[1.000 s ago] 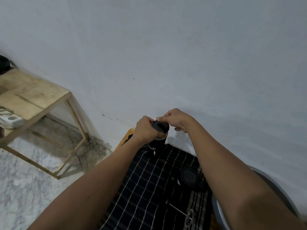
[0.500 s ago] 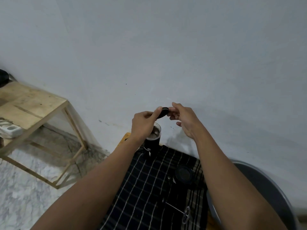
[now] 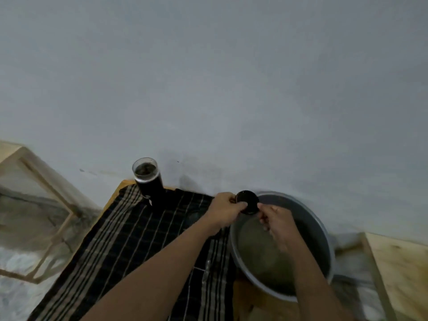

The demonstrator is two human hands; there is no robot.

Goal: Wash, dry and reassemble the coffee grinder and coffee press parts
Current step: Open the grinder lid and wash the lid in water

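Against a plain grey wall (image 3: 231, 89), a dark checked cloth (image 3: 129, 239) is covering the surface, with the open grinder body (image 3: 148, 181) standing upright at its far edge. Both hands are pinching a round black lid (image 3: 248, 201) between them, left hand (image 3: 225, 210) and right hand (image 3: 276, 220), over the far rim of a grey basin (image 3: 324, 228) holding murky water. No legible writing is showing.

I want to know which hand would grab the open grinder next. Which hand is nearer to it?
Left. The left hand is right of the grinder, over the checked cloth, pinching the black lid. The right hand is farther right, over the basin.
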